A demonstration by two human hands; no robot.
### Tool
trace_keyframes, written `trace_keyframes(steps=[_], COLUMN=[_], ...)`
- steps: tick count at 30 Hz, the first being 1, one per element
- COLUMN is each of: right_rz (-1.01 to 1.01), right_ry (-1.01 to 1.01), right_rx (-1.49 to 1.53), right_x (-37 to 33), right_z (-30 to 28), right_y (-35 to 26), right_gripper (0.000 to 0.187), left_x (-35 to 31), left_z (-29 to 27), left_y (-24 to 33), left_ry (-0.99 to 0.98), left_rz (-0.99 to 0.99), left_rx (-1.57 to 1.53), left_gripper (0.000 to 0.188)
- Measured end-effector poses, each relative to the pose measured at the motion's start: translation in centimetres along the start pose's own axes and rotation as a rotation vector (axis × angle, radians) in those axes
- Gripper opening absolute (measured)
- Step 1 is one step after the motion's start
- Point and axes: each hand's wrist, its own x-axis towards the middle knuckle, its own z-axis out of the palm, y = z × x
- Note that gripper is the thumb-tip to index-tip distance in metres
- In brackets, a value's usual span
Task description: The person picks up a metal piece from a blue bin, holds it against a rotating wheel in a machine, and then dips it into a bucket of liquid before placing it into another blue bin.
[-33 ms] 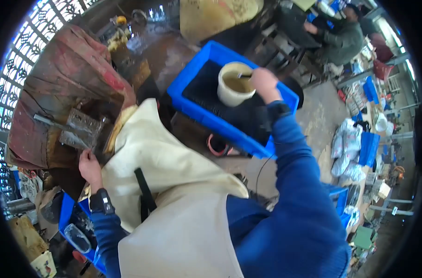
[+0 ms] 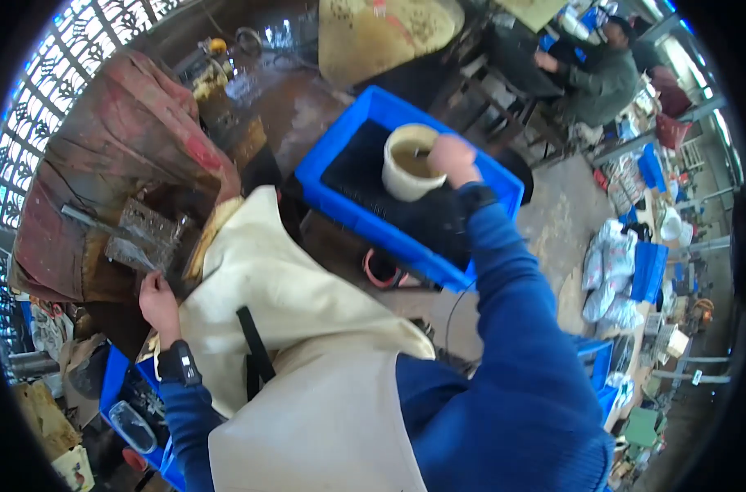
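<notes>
- Biggest of all, the pale apron (image 2: 316, 418) filled the lower middle, its bottom edge cut off by the frame.
- Up the left side sagged the reddish cloth cover (image 2: 111, 123), draped around a dark recess whose depths were hard to make out.
- Ahead, the blue crate (image 2: 365, 223) sat slantwise, black inside, its far right end partly behind the right sleeve.
- In the crate, there it was, the off-white bucket (image 2: 404, 182), open-topped with murky brownish liquid in it, just left of the right hand.
- Over by the left hand, a grey metal plate (image 2: 152, 225) lay beyond the fingertips at the recess, wet-looking and blurred along its edges.
- The right hand (image 2: 455, 157), and this one was closed tight, had its fingers clamped on a slim tool above the bucket's right rim.
- The left hand (image 2: 158, 302) had its fingers drawn together just below the plate; whether they pinched anything, you couldn't tell.
- Smallest, the slim tool (image 2: 421, 153) showed only a short grey length, the rest lost in the fist and the liquid.
- And a thin pale strip (image 2: 143, 259) ran down toward the left fingertips, too blurred to identify.
</notes>
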Motion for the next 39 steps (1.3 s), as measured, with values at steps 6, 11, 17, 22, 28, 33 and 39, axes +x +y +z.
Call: trace_keyframes(steps=[6,11,17,22,28,33,39], right_rz=[-0.105,-0.027,0.012,0.162,0.236,0.787,0.969], right_ry=[-0.145,-0.092,0.321,0.273,0.382,0.245,0.094], right_rx=[-0.012,-0.001,0.216,0.281,0.228,0.634,0.477], right_x=[2.7,0.6,-6.2,-8.4,-9.7,-10.1,-8.3], right_z=[7.8,3.5,5.2,6.8,8.7,9.4,13.8], right_y=[-1.2,-0.5,3.4,2.8,3.3,7.7,13.5], right_gripper=[0.024,0.023,0.014,0.018,0.015,0.028,0.03], left_x=[-0.5,-0.3,0.0,0.1,0.2,0.2,0.5], left_z=[-0.8,-1.1,-1.3,-0.5,0.0,0.0,0.3], left_y=[1.1,1.4,1.3,0.4,-1.2,-2.0,-2.0], left_ry=[-0.002,-0.048,-0.1,-0.111,-0.159,-0.187,-0.186], left_rz=[-0.015,-0.022,-0.073,-0.025,-0.062,-0.082,-0.048], left_rx=[0.034,0.071,0.038,0.04,0.078,0.06,0.014], left_gripper=[0.013,0.014,0.017,0.017,0.019,0.02,0.02])
